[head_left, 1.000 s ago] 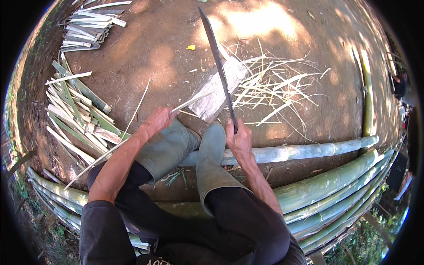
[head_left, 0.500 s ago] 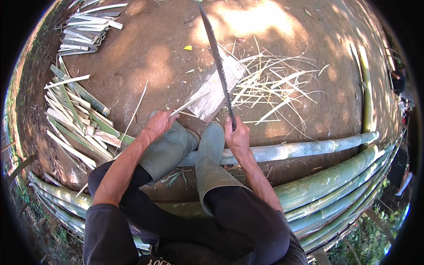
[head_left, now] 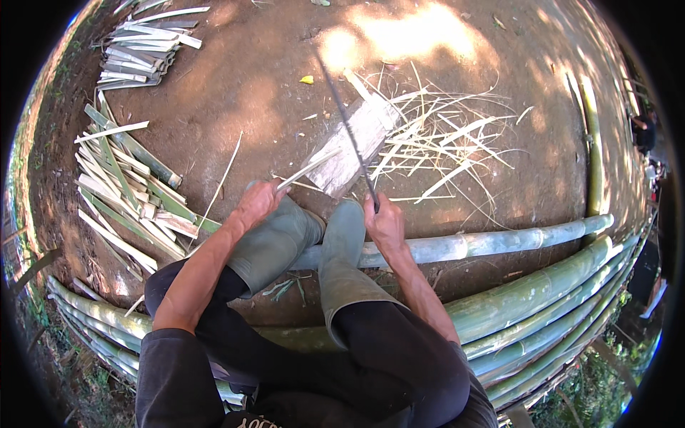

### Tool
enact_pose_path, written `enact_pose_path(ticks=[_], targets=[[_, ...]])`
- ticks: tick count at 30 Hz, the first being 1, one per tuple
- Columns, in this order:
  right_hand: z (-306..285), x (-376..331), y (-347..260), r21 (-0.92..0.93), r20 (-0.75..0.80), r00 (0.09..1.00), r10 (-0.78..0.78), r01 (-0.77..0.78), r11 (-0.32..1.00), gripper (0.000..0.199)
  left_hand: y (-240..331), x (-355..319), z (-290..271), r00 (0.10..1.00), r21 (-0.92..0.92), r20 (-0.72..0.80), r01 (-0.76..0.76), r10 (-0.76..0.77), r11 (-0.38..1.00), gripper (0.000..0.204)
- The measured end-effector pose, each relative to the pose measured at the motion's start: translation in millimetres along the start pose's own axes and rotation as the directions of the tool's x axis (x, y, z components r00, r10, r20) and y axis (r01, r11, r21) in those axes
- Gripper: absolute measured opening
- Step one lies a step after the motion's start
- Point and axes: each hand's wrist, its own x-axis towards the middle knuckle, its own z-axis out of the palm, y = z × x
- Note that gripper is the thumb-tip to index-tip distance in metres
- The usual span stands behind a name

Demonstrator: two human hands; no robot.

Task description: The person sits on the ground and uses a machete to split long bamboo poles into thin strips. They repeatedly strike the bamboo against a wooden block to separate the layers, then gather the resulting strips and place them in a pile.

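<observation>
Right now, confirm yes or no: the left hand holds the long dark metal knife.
No, the right hand holds the long dark metal knife, while the left hand holds a thin pale bamboo strip.

Your boots [head_left: 275,246] are grey-green, your trousers [head_left: 399,357] black, your blade [head_left: 349,130] dark and your strip [head_left: 309,169] pale cream. You see a mottled whitish-grey block [head_left: 344,170], straw-yellow shavings [head_left: 466,130], green bamboo poles [head_left: 528,291] blotched with white, and brown ground [head_left: 257,93] dappled by bright sunlight.
</observation>
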Motion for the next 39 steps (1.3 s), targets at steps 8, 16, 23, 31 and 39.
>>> enact_pose_path(ticks=[8,16,23,31,39], targets=[[-3,8,11,-0.035,0.1,0.994,0.038,-0.035,0.999,0.031,1,-4,1,1.0,-0.032,-0.016,-0.012,0.011,0.999,0.032],[14,1,40,-0.29,0.187,0.973,0.133,-0.075,0.954,0.032,-1,1,3,0.999,-0.022,-0.01,-0.033,0.033,0.999,0.032],[-7,3,-7,-0.03,0.149,0.987,0.06,-0.056,0.998,0.033,-12,-2,7,1.0,0.008,-0.004,-0.005,0.005,1.0,0.033],[15,-3,55,-0.233,0.184,0.978,0.102,-0.057,0.971,0.036,1,1,7,0.998,-0.023,-0.021,-0.051,0.051,0.998,0.033],[-19,12,-27,0.114,0.065,0.997,0.051,-0.058,0.992,0.034,-6,-7,3,1.0,-0.042,0.017,-0.012,0.013,0.999,0.033]])
